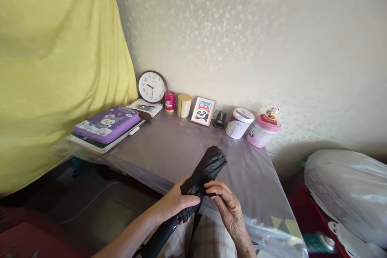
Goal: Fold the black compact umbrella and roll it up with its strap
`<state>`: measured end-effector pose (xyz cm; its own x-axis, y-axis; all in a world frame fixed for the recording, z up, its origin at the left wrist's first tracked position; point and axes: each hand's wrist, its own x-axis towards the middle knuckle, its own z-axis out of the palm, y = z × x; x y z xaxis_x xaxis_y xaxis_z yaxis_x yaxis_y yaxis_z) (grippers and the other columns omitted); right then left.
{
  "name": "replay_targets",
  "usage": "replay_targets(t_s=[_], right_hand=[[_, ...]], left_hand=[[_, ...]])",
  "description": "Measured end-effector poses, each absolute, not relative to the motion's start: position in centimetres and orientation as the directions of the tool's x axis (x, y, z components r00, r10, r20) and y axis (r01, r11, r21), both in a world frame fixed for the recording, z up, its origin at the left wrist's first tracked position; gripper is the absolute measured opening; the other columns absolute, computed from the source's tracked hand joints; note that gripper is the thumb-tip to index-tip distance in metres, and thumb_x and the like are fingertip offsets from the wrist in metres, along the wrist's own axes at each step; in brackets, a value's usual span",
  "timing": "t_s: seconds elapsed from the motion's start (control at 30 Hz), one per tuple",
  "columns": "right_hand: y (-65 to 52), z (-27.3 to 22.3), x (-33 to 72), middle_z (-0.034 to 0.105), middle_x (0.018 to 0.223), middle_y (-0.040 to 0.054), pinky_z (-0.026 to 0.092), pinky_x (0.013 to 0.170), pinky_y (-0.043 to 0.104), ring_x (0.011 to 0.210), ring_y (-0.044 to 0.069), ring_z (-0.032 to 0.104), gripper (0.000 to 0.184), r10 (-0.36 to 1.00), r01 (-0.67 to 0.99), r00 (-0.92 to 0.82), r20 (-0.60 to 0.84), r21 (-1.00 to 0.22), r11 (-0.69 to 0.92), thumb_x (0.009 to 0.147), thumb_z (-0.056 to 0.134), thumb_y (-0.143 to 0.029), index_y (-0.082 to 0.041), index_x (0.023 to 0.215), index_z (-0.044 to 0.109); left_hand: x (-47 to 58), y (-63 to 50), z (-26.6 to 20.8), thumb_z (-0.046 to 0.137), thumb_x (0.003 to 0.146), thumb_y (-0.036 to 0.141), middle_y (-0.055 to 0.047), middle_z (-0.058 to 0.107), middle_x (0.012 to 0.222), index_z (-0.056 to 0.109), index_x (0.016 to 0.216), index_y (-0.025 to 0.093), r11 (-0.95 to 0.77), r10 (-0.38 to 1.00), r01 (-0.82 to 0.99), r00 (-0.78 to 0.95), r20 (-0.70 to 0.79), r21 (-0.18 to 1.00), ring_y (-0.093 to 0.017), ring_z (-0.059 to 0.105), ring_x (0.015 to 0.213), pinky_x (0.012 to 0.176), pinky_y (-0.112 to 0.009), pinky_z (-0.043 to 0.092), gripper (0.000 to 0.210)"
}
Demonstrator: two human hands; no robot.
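A black folding umbrella (206, 166), its canopy gathered into a bundle, slants over the near edge of the table with its dark handle (161, 237) toward my lap. My left hand (177, 201) is wrapped round the lower part of the canopy, the thumb lying across the cloth. At the umbrella's right side, my right hand (227, 205) pinches a short black strap (211, 194) between thumb and fingers. The far end of the folded cloth points away from me, above the tabletop.
On the plastic-covered table (157, 141) stand a clock (152, 87), tins, a picture frame (203, 111), a white tub (240, 124) and a pink tub (262, 131). A purple case (107, 125) lies on the left. A yellow curtain (60, 68) hangs there; a plastic-wrapped bundle (347, 189) sits right.
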<state>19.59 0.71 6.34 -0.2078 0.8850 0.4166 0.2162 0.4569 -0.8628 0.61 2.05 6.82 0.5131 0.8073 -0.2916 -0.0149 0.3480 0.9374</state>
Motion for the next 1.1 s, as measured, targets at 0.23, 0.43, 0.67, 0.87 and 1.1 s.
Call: replay_targets(t_s=[0.23,0.43,0.67,0.87,1.1], right_hand=[[0.8,5.7,19.2,0.064,0.083,0.0026,0.045,0.070,0.025,0.074,0.016,0.058,0.017,0.937,0.274,-0.208,0.280,-0.903,0.331,0.086,0.050,-0.029,-0.026,0.089,0.067],[1.2,5.9,18.2,0.056,0.085,0.0043,0.044,0.075,0.027,0.083,0.017,0.054,0.018,0.921,0.263,-0.174,0.348,-0.885,0.384,0.086,0.051,-0.028,-0.027,0.090,0.069],[1.7,4.9,17.7,0.053,0.079,0.0008,0.043,0.064,0.024,0.070,0.013,0.052,0.013,0.922,0.325,-0.103,0.373,-0.864,0.385,0.082,0.058,-0.024,-0.025,0.092,0.065],[1.7,5.7,16.8,0.055,0.074,0.0000,0.041,0.060,0.023,0.064,0.012,0.050,0.008,0.917,0.378,-0.052,0.396,-0.842,0.385,0.079,0.060,-0.028,-0.021,0.075,0.061],[2.0,4.2,17.9,0.065,0.093,0.0041,0.048,0.072,0.029,0.083,0.019,0.060,0.044,0.948,0.043,0.306,0.086,-0.996,0.077,0.071,0.068,-0.041,-0.020,0.107,0.055]], left_hand=[[0.6,1.5,6.8,0.055,0.071,0.024,0.009,0.044,0.054,0.046,0.118,0.025,0.289,0.846,0.062,0.451,-0.285,0.955,-0.007,0.040,0.035,0.032,-0.017,0.036,0.048],[0.6,1.4,6.7,0.055,0.070,0.020,0.008,0.044,0.061,0.049,0.116,0.024,0.194,0.884,0.059,0.422,-0.201,0.979,-0.006,0.038,0.042,0.040,-0.016,0.036,0.047],[1.0,0.9,6.3,0.055,0.069,0.018,0.009,0.046,0.062,0.048,0.117,0.025,0.102,0.924,0.136,0.355,-0.145,0.985,-0.007,0.040,0.048,0.044,-0.016,0.033,0.049],[1.1,0.8,5.7,0.055,0.068,0.019,0.010,0.044,0.054,0.047,0.117,0.024,0.238,0.892,0.051,0.384,-0.239,0.970,-0.007,0.041,0.039,0.037,-0.016,0.031,0.050],[1.3,1.7,6.3,0.060,0.069,0.036,0.006,0.053,0.054,0.046,0.112,0.020,0.438,0.827,-0.089,0.430,-0.362,0.895,-0.013,0.051,0.036,0.031,-0.019,0.036,0.049]])
